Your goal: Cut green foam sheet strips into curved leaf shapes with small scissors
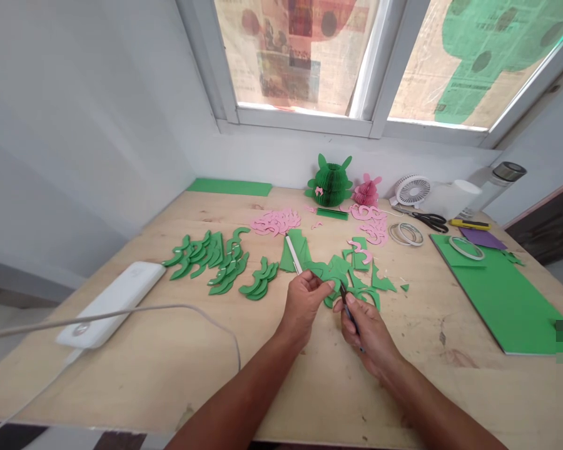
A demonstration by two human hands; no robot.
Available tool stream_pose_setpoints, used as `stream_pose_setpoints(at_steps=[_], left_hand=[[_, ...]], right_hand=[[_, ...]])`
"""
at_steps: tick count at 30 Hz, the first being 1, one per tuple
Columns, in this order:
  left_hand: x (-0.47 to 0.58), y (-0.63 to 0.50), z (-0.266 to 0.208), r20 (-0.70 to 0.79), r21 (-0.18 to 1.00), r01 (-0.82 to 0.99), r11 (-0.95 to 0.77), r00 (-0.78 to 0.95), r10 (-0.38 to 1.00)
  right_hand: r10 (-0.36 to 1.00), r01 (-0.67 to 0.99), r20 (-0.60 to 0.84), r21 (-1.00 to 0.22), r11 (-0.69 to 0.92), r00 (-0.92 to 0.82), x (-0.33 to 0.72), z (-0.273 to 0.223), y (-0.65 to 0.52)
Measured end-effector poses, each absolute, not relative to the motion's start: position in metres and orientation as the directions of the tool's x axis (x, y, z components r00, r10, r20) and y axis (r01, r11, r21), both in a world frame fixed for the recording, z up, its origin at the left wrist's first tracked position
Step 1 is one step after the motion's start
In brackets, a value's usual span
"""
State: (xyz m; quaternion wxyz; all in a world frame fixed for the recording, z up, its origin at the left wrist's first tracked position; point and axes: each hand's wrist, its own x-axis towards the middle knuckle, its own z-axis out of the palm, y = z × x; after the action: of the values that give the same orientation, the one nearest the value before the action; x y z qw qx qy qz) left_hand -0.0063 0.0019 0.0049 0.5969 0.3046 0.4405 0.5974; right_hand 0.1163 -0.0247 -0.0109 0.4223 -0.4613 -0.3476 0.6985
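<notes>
My left hand [304, 300] pinches a piece of green paper [327, 270] with curved edges between thumb and fingers, just above the table. Closed round a slim dark tool [349, 312] with some blue on it, my right hand [366, 328] brings its tip against the lower right of that paper. The tool's kind is partly hidden by my fingers. Green paper scraps [358, 259] lie beneath and to the right. A white pen [293, 255] rests on green paper strips [304, 242] just beyond my left hand.
Curved green cut-outs [229, 272] lie left, pink cut-outs [276, 221] behind. A white power bank [112, 303] with a cable is at left. Black scissors [429, 220], tape rolls [409, 234], a yellow cutter [469, 224] and green sheets [502, 300] are at right. Paper figures [332, 184] stand behind.
</notes>
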Motion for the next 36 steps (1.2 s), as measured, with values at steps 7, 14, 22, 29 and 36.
stream_pose_setpoints(at_steps=[7, 14, 22, 29, 36], left_hand=[[-0.0066, 0.0017, 0.0072, -0.155, 0.888, -0.450, 0.098, -0.091, 0.984], [-0.0067, 0.0022, 0.0068, -0.147, 0.891, -0.445, 0.093, -0.088, 0.985], [-0.0068, 0.0025, 0.0051, -0.135, 0.885, -0.458, 0.088, -0.070, 0.988], [-0.0066, 0.0024, 0.0084, -0.149, 0.888, -0.450, 0.098, -0.079, 0.986], [-0.0067, 0.0025, 0.0081, -0.149, 0.891, -0.443, 0.096, -0.086, 0.985]], right_hand=[[0.911, -0.295, -0.343, -0.867, -0.401, -0.228, 0.1159, -0.0105, -0.0253], [0.910, -0.323, -0.340, -0.856, -0.404, -0.238, 0.1151, -0.0124, -0.0244], [0.902, -0.365, -0.353, -0.829, -0.425, -0.248, 0.1145, -0.0123, -0.0252], [0.902, -0.379, -0.347, -0.822, -0.424, -0.258, 0.1148, -0.0117, -0.0251], [0.900, -0.372, -0.352, -0.824, -0.428, -0.256, 0.1153, -0.0130, -0.0257]])
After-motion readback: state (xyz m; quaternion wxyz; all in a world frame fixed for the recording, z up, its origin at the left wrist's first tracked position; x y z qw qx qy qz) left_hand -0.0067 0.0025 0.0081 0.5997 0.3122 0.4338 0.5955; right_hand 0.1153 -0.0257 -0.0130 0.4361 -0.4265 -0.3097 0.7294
